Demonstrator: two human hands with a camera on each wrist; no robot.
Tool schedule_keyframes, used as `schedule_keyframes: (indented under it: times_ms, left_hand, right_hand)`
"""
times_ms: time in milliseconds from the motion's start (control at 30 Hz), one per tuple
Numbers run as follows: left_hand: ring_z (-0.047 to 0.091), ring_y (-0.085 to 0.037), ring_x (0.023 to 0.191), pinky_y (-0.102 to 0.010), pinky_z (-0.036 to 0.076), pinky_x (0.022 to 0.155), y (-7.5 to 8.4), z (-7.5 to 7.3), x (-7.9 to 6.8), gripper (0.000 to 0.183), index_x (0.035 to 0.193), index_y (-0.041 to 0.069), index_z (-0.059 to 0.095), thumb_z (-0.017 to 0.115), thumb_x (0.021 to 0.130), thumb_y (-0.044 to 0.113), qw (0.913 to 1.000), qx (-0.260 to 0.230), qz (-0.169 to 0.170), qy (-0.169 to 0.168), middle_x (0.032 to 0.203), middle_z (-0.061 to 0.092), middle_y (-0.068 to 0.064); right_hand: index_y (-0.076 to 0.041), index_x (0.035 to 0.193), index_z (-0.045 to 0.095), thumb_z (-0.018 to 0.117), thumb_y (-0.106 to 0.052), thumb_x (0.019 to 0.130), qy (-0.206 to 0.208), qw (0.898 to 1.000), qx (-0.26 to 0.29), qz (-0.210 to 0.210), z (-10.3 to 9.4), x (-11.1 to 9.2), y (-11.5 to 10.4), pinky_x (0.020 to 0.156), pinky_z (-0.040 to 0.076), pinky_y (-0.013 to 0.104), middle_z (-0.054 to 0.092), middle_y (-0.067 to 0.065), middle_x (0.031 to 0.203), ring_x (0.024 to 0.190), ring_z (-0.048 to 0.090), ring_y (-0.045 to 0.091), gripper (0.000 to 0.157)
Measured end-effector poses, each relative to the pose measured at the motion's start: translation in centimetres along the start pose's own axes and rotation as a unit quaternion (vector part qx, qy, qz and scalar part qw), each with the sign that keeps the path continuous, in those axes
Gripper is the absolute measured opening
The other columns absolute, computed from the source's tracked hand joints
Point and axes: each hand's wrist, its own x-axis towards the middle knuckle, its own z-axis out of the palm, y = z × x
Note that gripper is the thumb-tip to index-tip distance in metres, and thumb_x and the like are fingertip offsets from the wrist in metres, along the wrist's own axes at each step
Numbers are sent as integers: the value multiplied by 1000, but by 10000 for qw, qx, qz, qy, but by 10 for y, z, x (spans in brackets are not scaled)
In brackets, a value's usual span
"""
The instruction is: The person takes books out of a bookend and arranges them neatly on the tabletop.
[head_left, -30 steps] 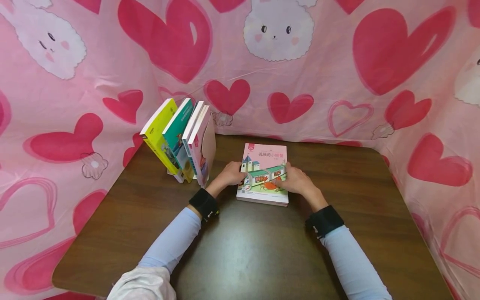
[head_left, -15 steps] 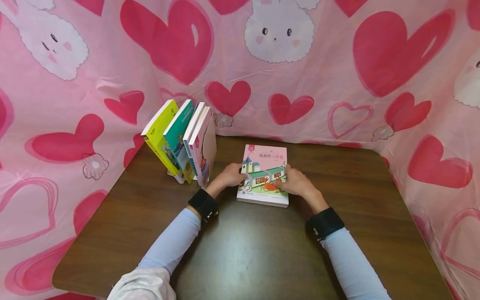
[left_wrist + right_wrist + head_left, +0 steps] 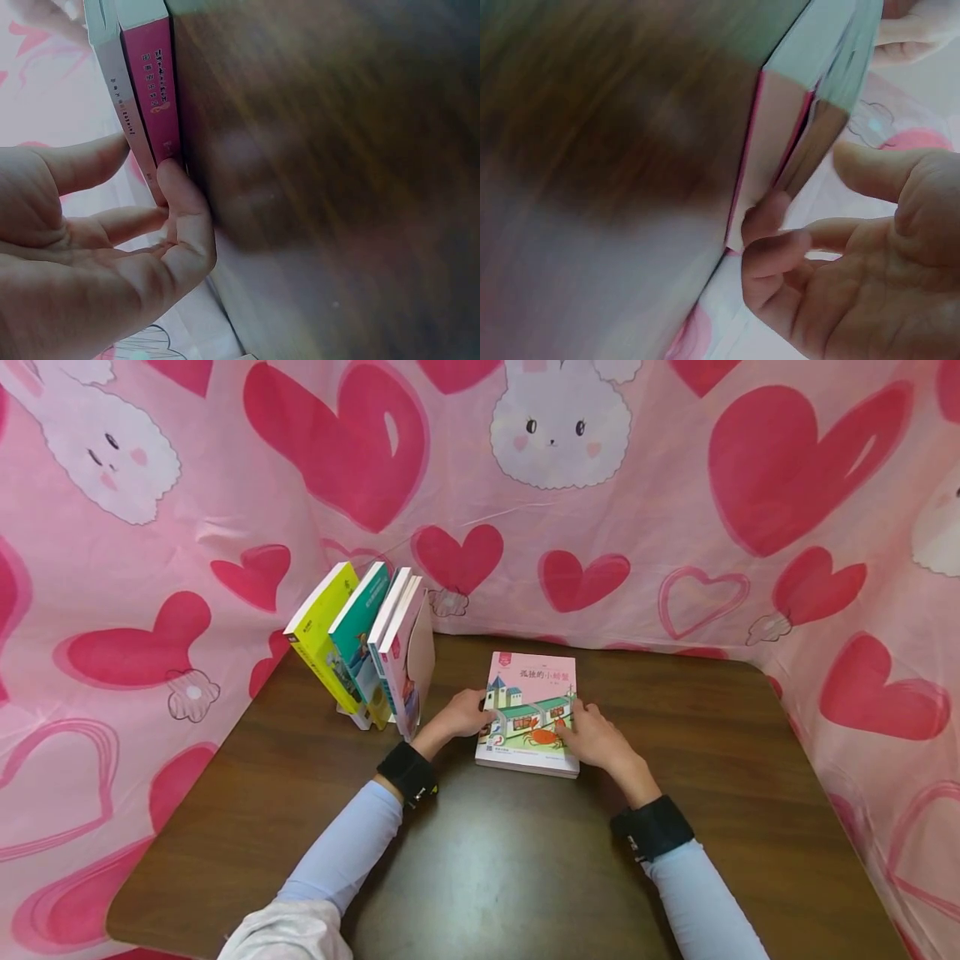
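Two stacked books lie flat on the table, the upper one a pink picture book (image 3: 529, 672) with a red crab and a train on its cover. Under it, the lower book (image 3: 156, 94) shows a magenta spine. My left hand (image 3: 463, 714) holds the stack's left side, curled fingers against the spines and thumb at the upper cover's edge. On the opposite side my right hand (image 3: 602, 739) has bent fingers against the page edges and its thumb over the cover. In the right wrist view, a narrow gap parts the upper and lower books (image 3: 769, 139) near the corner.
Left of the stack, several books stand upright: a yellow-green book (image 3: 318, 631), a teal book (image 3: 360, 627) and a pink book (image 3: 401, 647) among them. A pale bookend (image 3: 422, 652) stands on their right. Pink heart-print cloth (image 3: 652, 510) surrounds the brown table (image 3: 480, 860).
My right hand has slid slightly toward me along the stack's right edge. The left hand and the books look almost unchanged, apart from a small shift of the whole view.
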Motion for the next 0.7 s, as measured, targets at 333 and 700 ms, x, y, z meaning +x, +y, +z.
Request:
schedule_keyframes:
  times_ms: [333,700]
  left_hand:
    - [60,-31,111,-36,50,92,3,-1,-3,55,154,-5,45,61,107,19,10000,2,-6,-58,130,60,-21]
    - [57,-30,110,-42,48,100,2,1,-4,50,150,-2,52,63,107,20,9999,-86,90,99,129,64,-19]
  right_hand:
    - [14,160,18,61,-26,107,-204,9996,201,51,3,-6,-2,111,39,66,29,40,156,128,47,47,79]
    - [14,161,18,62,-24,107,-166,9993,329,29,5,-8,0,106,46,62,32,38,152,119,51,45,79]
